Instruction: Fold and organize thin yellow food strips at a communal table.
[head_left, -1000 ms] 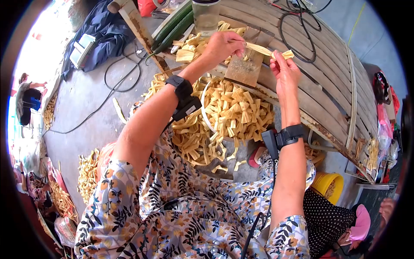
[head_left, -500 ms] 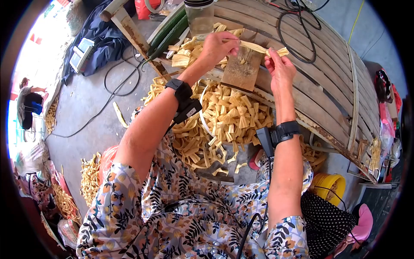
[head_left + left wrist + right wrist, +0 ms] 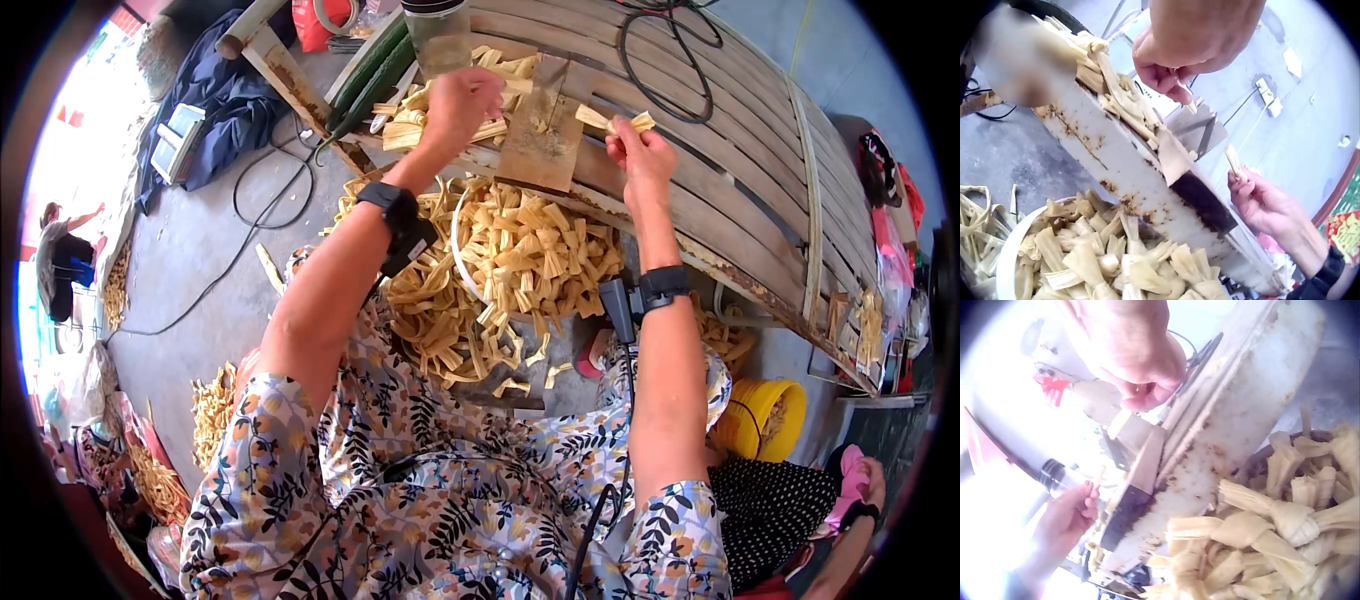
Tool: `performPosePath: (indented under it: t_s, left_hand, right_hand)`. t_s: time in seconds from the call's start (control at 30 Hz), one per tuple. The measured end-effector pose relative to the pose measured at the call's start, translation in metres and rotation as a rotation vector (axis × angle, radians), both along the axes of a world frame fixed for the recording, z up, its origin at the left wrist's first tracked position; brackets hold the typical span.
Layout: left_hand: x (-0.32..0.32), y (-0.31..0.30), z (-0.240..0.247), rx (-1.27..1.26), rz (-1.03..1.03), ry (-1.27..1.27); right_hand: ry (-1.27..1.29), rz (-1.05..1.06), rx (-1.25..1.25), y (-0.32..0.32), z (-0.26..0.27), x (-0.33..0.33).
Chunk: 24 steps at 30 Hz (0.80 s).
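My right hand (image 3: 642,155) pinches a short, pale yellow knotted strip (image 3: 590,117) above the slatted bench. My left hand (image 3: 465,105) is over loose yellow strips (image 3: 405,132) at the bench's near edge. A thin strip end (image 3: 1190,107) pokes out between its thumb and fingers in the left wrist view. Between the hands, a small wooden board (image 3: 535,155) lies on the bench, with crumbs on it. Below, a white-rimmed container (image 3: 458,240) is heaped with knotted strips (image 3: 550,240), and looser strips surround it.
Green cucumbers (image 3: 370,85) and a clear cup (image 3: 440,45) stand left of the strips. A black cable (image 3: 628,50) loops over the bench slats (image 3: 740,150). A yellow bucket (image 3: 790,420) is on the floor at right, near another person's dotted garment (image 3: 765,505).
The strip that stretched between both hands no longer joins them; a short knotted length stays in my right hand. My left hand has drawn left, over the loose strips.
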<state>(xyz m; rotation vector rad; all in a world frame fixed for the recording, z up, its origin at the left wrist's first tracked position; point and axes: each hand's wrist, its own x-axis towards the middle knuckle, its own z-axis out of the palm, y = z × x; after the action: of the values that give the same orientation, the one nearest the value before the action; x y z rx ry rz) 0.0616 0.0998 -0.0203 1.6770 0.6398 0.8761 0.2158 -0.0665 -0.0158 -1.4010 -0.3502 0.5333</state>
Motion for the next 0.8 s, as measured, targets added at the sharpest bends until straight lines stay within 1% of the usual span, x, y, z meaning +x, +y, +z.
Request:
performPosePath:
  t_s: [0.03,0.13,0.17,0.27,0.3,0.4,0.43,0.53,0.57,0.6,0.67,0.73,0.77,0.8]
  left_hand:
    - [-0.006,0.005,0.002,-0.005,-0.043,0.005]
    - [-0.017,0.017,0.001,0.083,-0.009,0.028]
    - [-0.02,0.02,-0.004,0.119,0.005,0.0]
    - [-0.027,0.035,-0.014,0.502,0.055,0.054]
    - [-0.028,0.039,-0.02,0.641,0.109,0.051]
    - [-0.034,0.021,-0.007,0.912,0.2,0.057]
    - [-0.037,0.016,-0.003,0.782,0.177,0.131]
    - [-0.04,0.002,0.01,0.79,0.285,0.165]
    - [-0.043,-0.006,0.015,0.705,0.243,0.206]
    - [-0.048,-0.018,0.013,0.784,0.158,0.14]
    - [-0.055,-0.042,0.011,0.939,-0.023,-0.004]
    - [-0.062,-0.061,-0.002,0.7,-0.148,0.242]
    - [-0.062,-0.064,-0.014,0.903,-0.169,0.054]
    - [-0.063,-0.066,-0.019,0.886,-0.23,-0.03]
  right_hand:
    - [0.076,0.055,0.037,-0.005,0.008,-0.004]
    - [0.201,0.33,0.102,-0.021,0.022,-0.007]
    - [0.166,0.39,0.063,-0.027,0.021,-0.008]
    - [0.159,0.552,-0.012,-0.045,0.023,-0.018]
    - [0.103,0.589,-0.086,-0.052,0.022,-0.021]
    - [-0.15,0.558,-0.447,-0.067,0.032,-0.03]
    - [-0.198,0.577,-0.497,-0.07,0.03,-0.029]
    - [-0.365,0.63,-0.648,-0.079,0.019,-0.029]
    - [-0.437,0.643,-0.696,-0.08,0.007,-0.032]
    - [-0.508,0.657,-0.743,-0.081,-0.005,-0.034]
    - [-0.582,0.615,-0.73,-0.078,-0.026,-0.05]
    - [-0.836,0.501,-0.71,-0.077,-0.049,-0.059]
    - [-0.911,0.464,-0.694,-0.077,-0.055,-0.059]
    - [-0.98,0.435,-0.678,-0.077,-0.059,-0.06]
